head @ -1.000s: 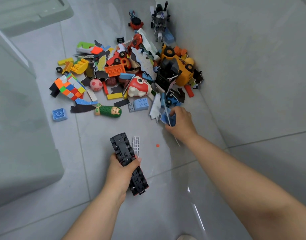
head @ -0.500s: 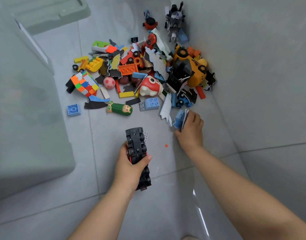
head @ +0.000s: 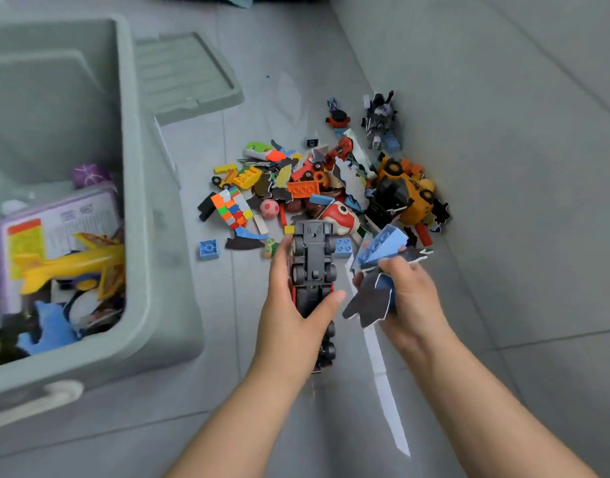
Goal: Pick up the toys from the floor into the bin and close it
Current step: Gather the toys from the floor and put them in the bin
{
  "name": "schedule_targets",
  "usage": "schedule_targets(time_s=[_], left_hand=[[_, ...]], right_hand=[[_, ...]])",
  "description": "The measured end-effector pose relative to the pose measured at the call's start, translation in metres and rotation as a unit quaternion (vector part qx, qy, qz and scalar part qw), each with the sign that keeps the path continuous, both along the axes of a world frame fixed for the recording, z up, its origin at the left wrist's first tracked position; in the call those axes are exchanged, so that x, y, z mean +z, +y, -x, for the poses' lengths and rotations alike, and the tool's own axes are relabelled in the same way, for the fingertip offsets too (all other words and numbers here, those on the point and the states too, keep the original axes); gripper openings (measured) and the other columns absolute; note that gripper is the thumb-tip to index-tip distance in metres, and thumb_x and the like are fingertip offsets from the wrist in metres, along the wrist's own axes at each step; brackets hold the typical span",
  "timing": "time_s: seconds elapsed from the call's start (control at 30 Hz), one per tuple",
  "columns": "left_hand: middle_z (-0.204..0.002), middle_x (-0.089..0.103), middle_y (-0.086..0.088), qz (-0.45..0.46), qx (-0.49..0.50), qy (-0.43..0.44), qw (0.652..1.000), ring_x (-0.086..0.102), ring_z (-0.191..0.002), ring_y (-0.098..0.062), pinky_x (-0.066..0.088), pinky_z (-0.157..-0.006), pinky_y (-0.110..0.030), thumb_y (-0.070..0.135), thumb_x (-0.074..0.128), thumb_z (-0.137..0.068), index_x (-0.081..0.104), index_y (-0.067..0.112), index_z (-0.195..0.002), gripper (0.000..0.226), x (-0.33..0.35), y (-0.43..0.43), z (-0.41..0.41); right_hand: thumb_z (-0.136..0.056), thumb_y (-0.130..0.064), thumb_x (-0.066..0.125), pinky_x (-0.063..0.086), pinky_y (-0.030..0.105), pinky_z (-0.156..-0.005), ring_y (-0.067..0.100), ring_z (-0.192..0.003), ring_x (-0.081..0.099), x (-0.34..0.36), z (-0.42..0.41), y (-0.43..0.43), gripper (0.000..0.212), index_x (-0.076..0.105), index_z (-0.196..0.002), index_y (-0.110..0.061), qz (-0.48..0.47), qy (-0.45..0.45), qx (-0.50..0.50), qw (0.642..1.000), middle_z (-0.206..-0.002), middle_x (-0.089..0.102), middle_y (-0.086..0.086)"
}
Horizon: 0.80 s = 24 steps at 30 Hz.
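My left hand [head: 293, 315] grips a black and red toy truck [head: 312, 260], turned underside up, above the floor. My right hand [head: 405, 294] holds a light blue brick [head: 382, 246] together with flat dark puzzle pieces [head: 370, 301]. Behind both hands lies a pile of toys [head: 317, 188] against the wall: a colour cube [head: 231, 207], an orange brick [head: 302, 189], a red and white fish toy [head: 339, 215], a yellow and black truck [head: 405, 194]. The grey-green bin [head: 138, 208] stands open at the left, partly filled with toys.
The bin's lid [head: 186, 77] lies flat on the floor behind the bin. A grey wall [head: 503, 132] runs along the right of the pile. A lone blue brick [head: 208, 249] lies between bin and pile. A robot figure [head: 379, 115] stands at the pile's far end.
Both hands have lifted off the floor with their toys and come closer together. The view has swung left, so the open bin and its lid now show.
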<state>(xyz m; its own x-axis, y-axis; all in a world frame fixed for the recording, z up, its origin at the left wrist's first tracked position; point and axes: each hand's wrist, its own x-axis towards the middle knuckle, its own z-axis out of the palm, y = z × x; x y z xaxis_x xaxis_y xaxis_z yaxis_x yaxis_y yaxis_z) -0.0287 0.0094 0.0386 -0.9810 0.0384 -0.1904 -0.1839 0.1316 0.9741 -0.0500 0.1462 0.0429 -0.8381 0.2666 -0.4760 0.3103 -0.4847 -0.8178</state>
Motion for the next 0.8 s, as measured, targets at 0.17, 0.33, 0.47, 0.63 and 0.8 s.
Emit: schedule_targets(time_s=[0.17,0.33,0.47,0.63,0.8], left_hand=[[-0.125,0.061,0.014,0.008,0.071,0.155,0.985,0.058,-0.111,0.003,0.048,-0.093,-0.021,0.018,0.069,-0.082,0.035,0.031,-0.137,0.066,0.096,-0.068,0.016],[-0.12,0.062,0.015,0.079,0.161,0.196,0.964,0.06,-0.105,0.002,0.049,-0.088,-0.018,0.026,0.065,-0.084,0.032,0.03,-0.136,0.062,0.153,-0.175,0.011],[-0.115,0.059,0.004,0.138,0.234,0.11,0.956,0.06,-0.099,-0.012,0.048,-0.078,-0.019,0.029,0.058,-0.088,0.025,0.027,-0.122,0.047,0.143,-0.241,0.003],[-0.122,0.051,0.007,0.204,0.124,-0.05,0.97,0.052,-0.11,-0.015,0.041,-0.093,-0.03,0.037,0.07,-0.078,0.024,0.023,-0.126,0.068,0.091,-0.282,-0.002],[-0.132,0.054,0.0,0.289,0.054,-0.122,0.948,0.054,-0.116,-0.022,0.044,-0.098,-0.04,0.036,0.075,-0.073,0.026,0.016,-0.139,0.084,0.059,-0.286,0.002]], right_hand=[[-0.088,0.008,0.038,0.048,0.018,-0.047,0.005,-0.05,0.058,0.109,0.012,-0.095,0.024,0.053,-0.083,-0.01,0.026,0.146,0.151,0.977,-0.055,0.061,-0.003],[-0.089,0.001,0.042,0.048,0.022,-0.048,0.011,-0.05,0.058,0.156,0.031,-0.201,0.024,0.055,-0.075,-0.014,0.07,0.182,0.288,0.938,-0.056,0.061,-0.001],[-0.09,-0.003,0.045,0.052,0.026,-0.053,0.017,-0.058,0.061,0.14,0.044,-0.282,0.016,0.058,-0.089,-0.011,0.068,0.135,0.358,0.921,-0.072,0.064,0.006],[-0.086,-0.016,0.049,0.05,0.037,-0.074,0.027,-0.084,0.062,0.075,0.051,-0.318,0.025,0.06,-0.106,-0.007,-0.078,0.015,0.406,0.91,-0.108,0.066,0.02],[-0.094,-0.012,0.046,0.048,0.029,-0.059,0.022,-0.082,0.055,0.049,0.052,-0.31,0.016,0.059,-0.102,-0.017,-0.138,-0.054,0.429,0.891,-0.091,0.06,0.007]])
